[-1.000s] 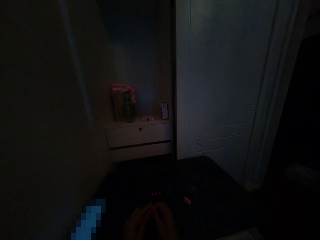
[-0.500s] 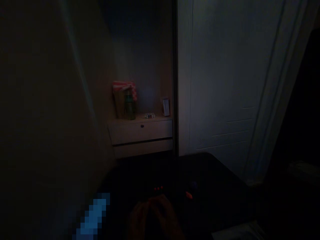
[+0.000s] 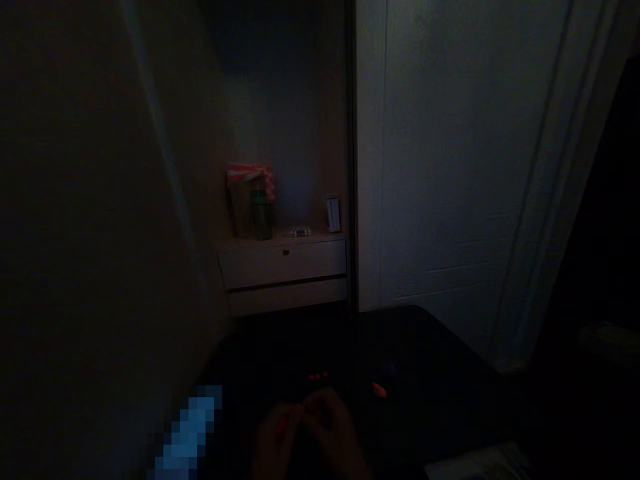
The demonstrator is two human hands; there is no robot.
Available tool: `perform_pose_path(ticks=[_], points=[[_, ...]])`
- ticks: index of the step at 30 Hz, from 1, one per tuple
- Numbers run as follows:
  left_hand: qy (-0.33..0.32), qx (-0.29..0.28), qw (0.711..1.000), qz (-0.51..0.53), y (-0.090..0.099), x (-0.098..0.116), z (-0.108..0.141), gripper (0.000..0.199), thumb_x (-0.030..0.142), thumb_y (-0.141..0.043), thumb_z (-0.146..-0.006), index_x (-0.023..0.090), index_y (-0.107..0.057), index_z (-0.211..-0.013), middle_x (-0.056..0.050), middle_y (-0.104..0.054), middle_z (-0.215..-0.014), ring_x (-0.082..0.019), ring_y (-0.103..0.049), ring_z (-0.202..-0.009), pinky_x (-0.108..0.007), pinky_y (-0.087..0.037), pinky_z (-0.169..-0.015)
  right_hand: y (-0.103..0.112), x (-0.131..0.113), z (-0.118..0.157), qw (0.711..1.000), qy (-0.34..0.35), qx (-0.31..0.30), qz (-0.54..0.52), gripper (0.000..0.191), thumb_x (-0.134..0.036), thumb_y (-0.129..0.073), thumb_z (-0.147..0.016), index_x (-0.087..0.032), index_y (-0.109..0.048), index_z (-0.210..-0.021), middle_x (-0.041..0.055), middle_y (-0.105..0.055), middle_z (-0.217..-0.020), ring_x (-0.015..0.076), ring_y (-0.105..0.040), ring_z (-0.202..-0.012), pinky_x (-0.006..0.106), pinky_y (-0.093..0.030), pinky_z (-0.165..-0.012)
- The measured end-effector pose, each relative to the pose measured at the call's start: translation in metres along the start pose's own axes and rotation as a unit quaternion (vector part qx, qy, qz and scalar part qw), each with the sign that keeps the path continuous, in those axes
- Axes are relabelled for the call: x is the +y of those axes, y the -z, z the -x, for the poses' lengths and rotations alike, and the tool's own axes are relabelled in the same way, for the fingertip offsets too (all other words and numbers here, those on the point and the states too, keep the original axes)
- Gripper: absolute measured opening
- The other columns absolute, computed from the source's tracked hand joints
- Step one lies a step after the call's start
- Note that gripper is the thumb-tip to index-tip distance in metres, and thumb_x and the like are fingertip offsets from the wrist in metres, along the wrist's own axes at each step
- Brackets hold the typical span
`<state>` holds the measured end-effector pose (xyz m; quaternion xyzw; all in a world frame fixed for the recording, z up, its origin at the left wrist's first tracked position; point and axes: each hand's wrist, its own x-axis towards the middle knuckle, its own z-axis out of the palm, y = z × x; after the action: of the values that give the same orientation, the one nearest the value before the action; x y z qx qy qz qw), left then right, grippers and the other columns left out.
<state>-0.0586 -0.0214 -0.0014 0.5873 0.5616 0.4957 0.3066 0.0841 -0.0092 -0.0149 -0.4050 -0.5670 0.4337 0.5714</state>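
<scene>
The scene is very dark. Low in the middle, my left hand (image 3: 273, 440) is closed around a small red lump (image 3: 282, 425), whose kind I cannot make out. My right hand (image 3: 331, 427) has its fingers bent in a pinch, the tips meeting those of my left hand. What lies between the fingertips is too dim to name. Just beyond the hands, three small red balls (image 3: 318, 377) sit in a row on the black tabletop (image 3: 280, 347). To their right lies an orange-red piece (image 3: 379, 390), with a dark purplish lump (image 3: 387, 371) behind it.
A pale flat item (image 3: 480, 461) lies at the table's near right edge. Behind the table, a shelf above drawers (image 3: 285, 267) holds a green bottle (image 3: 261, 217), a bag with red-and-white cloth (image 3: 250, 172) and upright books (image 3: 333, 215). A pale door panel (image 3: 450, 153) stands right.
My fingers have shifted slightly against each other, and the red lump in my left hand now shows. The balls and the orange-red piece stay where they were.
</scene>
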Motion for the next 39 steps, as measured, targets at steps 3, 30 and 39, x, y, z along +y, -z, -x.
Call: perform_pose_path(ticks=[3, 30, 39], points=[[0.018, 0.008, 0.999, 0.025, 0.002, 0.004, 0.002, 0.069, 0.084, -0.058, -0.071, 0.018, -0.075, -0.081, -0.007, -0.076, -0.082, -0.024, -0.07, -0.082, -0.031, -0.057, -0.077, 0.001, -0.002, 0.001, 1.0, 0.004, -0.008, -0.001, 0.026, -0.045, -0.076, -0.082, -0.021, -0.075, -0.093, 0.0041, -0.072, -0.09, 0.0209, -0.066, -0.084, 0.03, -0.05, -0.076], [0.032, 0.019, 0.999, -0.007, 0.0, 0.004, 0.005, 0.076, 0.093, -0.047, -0.069, 0.019, -0.066, -0.066, -0.003, -0.063, -0.065, -0.018, -0.058, -0.065, -0.029, -0.05, -0.066, 0.002, -0.004, 0.002, 0.999, 0.021, -0.028, -0.001, 0.029, -0.05, -0.069, -0.088, -0.022, -0.075, -0.09, 0.0053, -0.074, -0.093, 0.0232, -0.069, -0.091, 0.033, -0.052, -0.085], [0.007, -0.011, 1.0, 0.008, 0.001, 0.005, 0.005, 0.067, 0.082, -0.055, -0.076, 0.018, -0.073, -0.081, -0.005, -0.073, -0.078, -0.021, -0.067, -0.077, -0.03, -0.053, -0.074, 0.002, -0.001, 0.002, 1.0, 0.017, -0.022, 0.004, 0.021, -0.041, -0.069, -0.088, -0.02, -0.074, -0.092, 0.0045, -0.072, -0.091, 0.0214, -0.067, -0.087, 0.031, -0.051, -0.08]])
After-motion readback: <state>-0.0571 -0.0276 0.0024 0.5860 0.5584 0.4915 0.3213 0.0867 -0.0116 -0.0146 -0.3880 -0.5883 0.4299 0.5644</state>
